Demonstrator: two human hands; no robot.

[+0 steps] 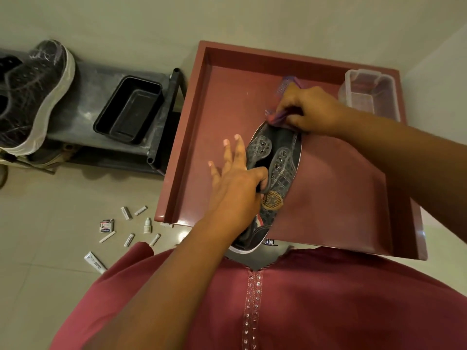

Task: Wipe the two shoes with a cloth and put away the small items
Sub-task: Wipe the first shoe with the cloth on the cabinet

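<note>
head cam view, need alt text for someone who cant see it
A person's right hand wipes the toe of a dark shoe with a purple cloth over a red tray, while the left hand holds the shoe at its opening. Small items lie scattered on the floor; a second shoe sits on a rack.

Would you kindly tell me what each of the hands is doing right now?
Left hand: thumb hooked into the dark grey lace-up shoe, fingers straight.
Right hand: gripping the purple cloth.

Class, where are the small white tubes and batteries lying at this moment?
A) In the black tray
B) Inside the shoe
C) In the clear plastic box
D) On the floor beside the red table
D: the small white items lie scattered on the tiled floor, left of the red table.
</note>
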